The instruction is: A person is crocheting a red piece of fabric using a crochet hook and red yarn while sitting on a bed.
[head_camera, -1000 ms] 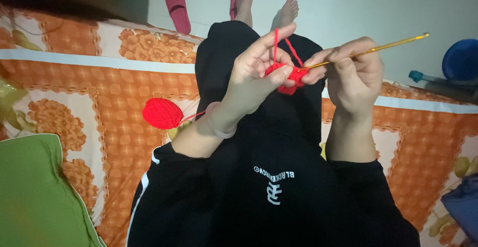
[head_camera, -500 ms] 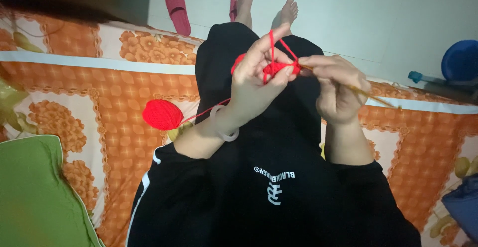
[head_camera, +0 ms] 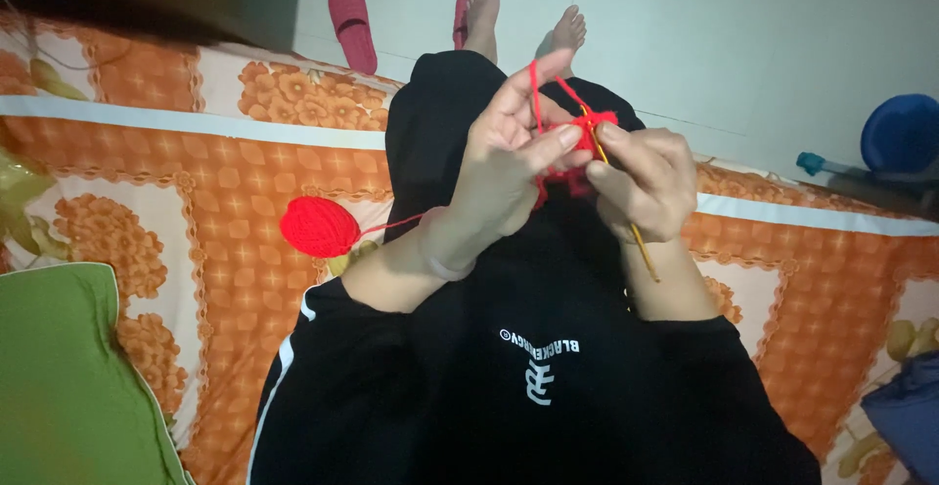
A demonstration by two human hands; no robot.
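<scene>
My left hand [head_camera: 509, 167] pinches a small red crochet piece [head_camera: 585, 138] between thumb and fingers, and a red yarn strand loops up over its raised index finger. My right hand [head_camera: 644, 180] grips a thin golden crochet hook [head_camera: 626, 213]; the hook's tip sits in the red piece and its handle points down toward my lap. A red ball of yarn [head_camera: 320, 227] lies on the orange flowered sheet at my left, joined to my hands by a strand. Both hands are raised above my black-clad legs.
An orange flowered bedsheet [head_camera: 225, 192] covers the surface under me. A green cushion [head_camera: 68, 377] lies at the lower left. A pink slipper [head_camera: 350, 23] rests on the pale floor near my bare feet [head_camera: 528, 21]. A blue round object [head_camera: 900, 133] sits at the far right.
The hook has swung from pointing up and to the right down to pointing toward my lap. My right hand turned over and closed in on the red piece; the left hand stayed raised.
</scene>
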